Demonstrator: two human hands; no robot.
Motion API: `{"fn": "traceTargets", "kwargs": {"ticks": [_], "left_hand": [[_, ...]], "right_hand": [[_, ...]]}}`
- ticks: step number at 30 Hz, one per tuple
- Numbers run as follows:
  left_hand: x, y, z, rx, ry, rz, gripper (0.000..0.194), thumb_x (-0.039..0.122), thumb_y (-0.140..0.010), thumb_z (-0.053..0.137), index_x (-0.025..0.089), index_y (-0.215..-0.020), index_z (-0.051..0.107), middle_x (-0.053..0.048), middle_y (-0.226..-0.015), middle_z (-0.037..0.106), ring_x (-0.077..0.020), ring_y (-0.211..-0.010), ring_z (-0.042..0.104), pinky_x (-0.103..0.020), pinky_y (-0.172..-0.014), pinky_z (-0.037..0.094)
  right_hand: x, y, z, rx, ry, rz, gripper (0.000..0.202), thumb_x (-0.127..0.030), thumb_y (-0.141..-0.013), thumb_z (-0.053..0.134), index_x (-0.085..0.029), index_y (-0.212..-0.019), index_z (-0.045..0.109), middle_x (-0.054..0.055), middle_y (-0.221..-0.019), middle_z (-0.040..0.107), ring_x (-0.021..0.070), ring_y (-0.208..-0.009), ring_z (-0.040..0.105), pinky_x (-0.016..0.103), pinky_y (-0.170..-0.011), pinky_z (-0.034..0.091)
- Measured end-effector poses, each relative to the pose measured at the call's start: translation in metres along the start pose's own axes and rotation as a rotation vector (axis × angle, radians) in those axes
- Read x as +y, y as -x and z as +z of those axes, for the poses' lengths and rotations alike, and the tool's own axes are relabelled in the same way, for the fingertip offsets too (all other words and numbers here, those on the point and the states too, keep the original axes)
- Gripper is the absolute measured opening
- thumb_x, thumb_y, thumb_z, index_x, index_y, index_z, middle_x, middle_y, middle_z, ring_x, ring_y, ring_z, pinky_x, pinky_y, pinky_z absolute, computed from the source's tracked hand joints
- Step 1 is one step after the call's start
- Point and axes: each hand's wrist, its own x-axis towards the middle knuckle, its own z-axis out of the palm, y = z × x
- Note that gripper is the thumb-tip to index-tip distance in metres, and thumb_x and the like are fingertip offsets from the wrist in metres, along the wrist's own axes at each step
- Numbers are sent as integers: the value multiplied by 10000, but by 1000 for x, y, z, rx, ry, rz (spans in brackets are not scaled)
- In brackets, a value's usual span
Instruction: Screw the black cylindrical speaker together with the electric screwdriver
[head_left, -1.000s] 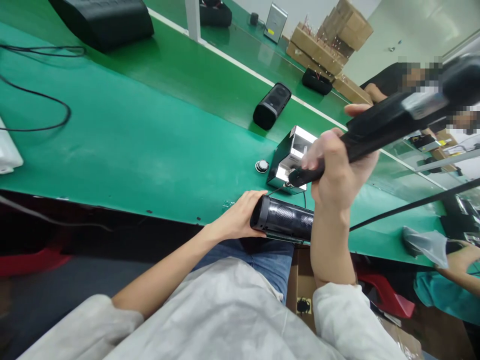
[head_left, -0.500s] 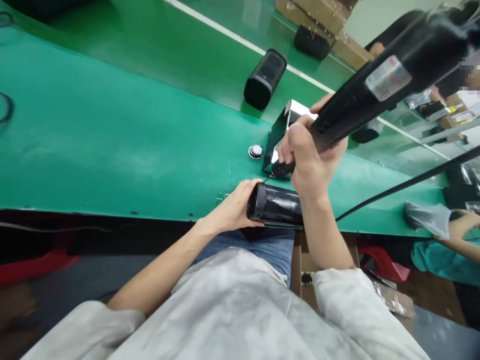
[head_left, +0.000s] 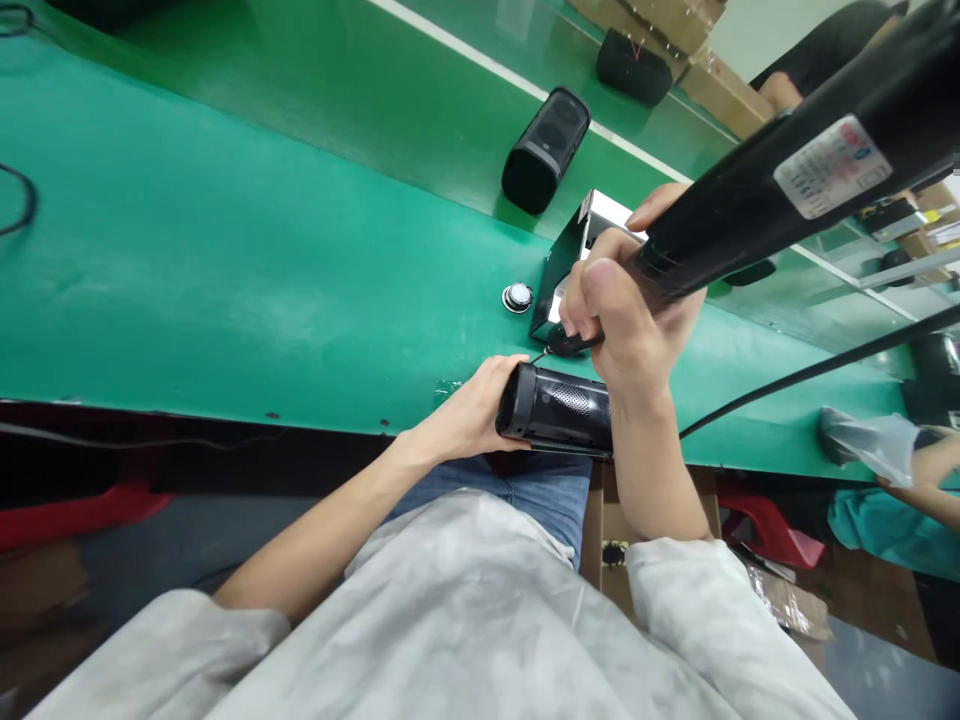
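A black cylindrical speaker (head_left: 559, 412) with a mesh side lies at the near edge of the green bench, over my lap. My left hand (head_left: 469, 412) grips its left end. My right hand (head_left: 626, 315) is wrapped round a long black electric screwdriver (head_left: 757, 210), whose thin bit points down and left at the speaker's top near its left end. A white label shows on the tool's body. A black cable (head_left: 817, 365) runs off to the right from behind my right wrist.
A small black and silver box (head_left: 564, 265) stands just behind my right hand, with a round silver part (head_left: 517, 297) to its left. Another black speaker (head_left: 544, 150) lies farther back. Cardboard boxes (head_left: 667, 20) sit far back. A co-worker's hand (head_left: 930, 465) holds a plastic bag (head_left: 862, 440) at right.
The view dipped, bringing the bench closer. My right hand lowered the screwdriver tip toward the speaker's left end; my left hand kept its grip.
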Motion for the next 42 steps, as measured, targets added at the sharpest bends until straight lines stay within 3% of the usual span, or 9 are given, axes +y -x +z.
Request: {"fn": "traceTargets", "kwargs": {"ticks": [8, 15, 18, 20, 22, 24, 27, 34, 42], "left_hand": [[-4, 0, 4, -8, -19, 6, 1234, 409, -780, 1108, 305, -1759, 364, -202, -1593, 585, -493, -1479, 609, -684, -1255, 561], [-4, 1, 4, -6, -44, 9, 1255, 415, -775, 1113, 300, -1759, 342, -202, -1597, 579, -481, -1486, 608, -674, -1269, 556], [-1, 0, 2, -17, -66, 4, 1210, 426, -806, 1087, 290, -1753, 346, -209, -1592, 578, -483, -1493, 606, -694, -1267, 558], [0, 0, 0, -37, -83, -5, 1211, 417, -813, 1080, 288, -1761, 338, -218, -1604, 573, -491, -1507, 601, -711, -1272, 554], [1, 0, -2, -56, -99, -12, 1258, 408, -806, 1085, 291, -1785, 304, -229, -1637, 556, -507, -1537, 581, -731, -1287, 540], [1, 1, -4, -69, -108, -18, 1328, 406, -794, 1096, 295, -1816, 255, -241, -1680, 525, -523, -1574, 553, -750, -1304, 523], [0, 2, -5, -77, -107, -18, 1391, 436, -785, 1108, 293, -1843, 215, -252, -1705, 506, -534, -1594, 536, -767, -1311, 515], [0, 2, -6, -72, -101, -19, 1378, 422, -796, 1101, 304, -1852, 224, -243, -1701, 521, -528, -1594, 547, -762, -1320, 512], [0, 3, -6, -71, -112, -26, 1391, 406, -792, 1111, 310, -1850, 213, -243, -1714, 506, -521, -1602, 544, -746, -1324, 517]], "right_hand": [[-4, 0, 3, -13, -62, -22, 577, -569, -946, 957, -322, -1092, 456, -142, -648, 450, 104, -421, 379, 289, -438, 471], [-6, -3, 2, -9, -14, 34, 612, -697, -911, 916, -341, -1159, 484, -133, -679, 513, 124, -414, 396, 305, -399, 443], [-32, -11, -8, -69, -98, -43, 346, -534, -991, 841, -364, -1191, 615, -107, -680, 477, 130, -425, 445, 304, -420, 512], [-52, -18, -18, -39, -128, -172, 102, -359, -1032, 787, -336, -995, 695, -71, -682, 469, 113, -457, 506, 272, -439, 521], [-66, -26, -31, 83, -63, -312, 243, -248, -1014, 759, -285, -795, 660, -42, -673, 465, 103, -472, 520, 255, -430, 487], [-70, -32, -43, 249, 49, -389, 183, -218, -976, 751, -297, -828, 679, -40, -656, 454, 118, -468, 496, 270, -427, 457], [-57, -40, -59, 394, 110, -398, 167, -207, -958, 764, -340, -1047, 717, -67, -630, 445, 151, -464, 464, 307, -448, 441], [-9, -53, -78, 406, 175, -345, 363, -470, -990, 917, -372, -1158, 612, -87, -695, 488, 171, -499, 422, 362, -539, 441], [0, -55, -78, 421, 284, -228, 423, -637, -1002, 823, -375, -1199, 555, -84, -671, 416, 219, -547, 455, 397, -629, 469]]}}
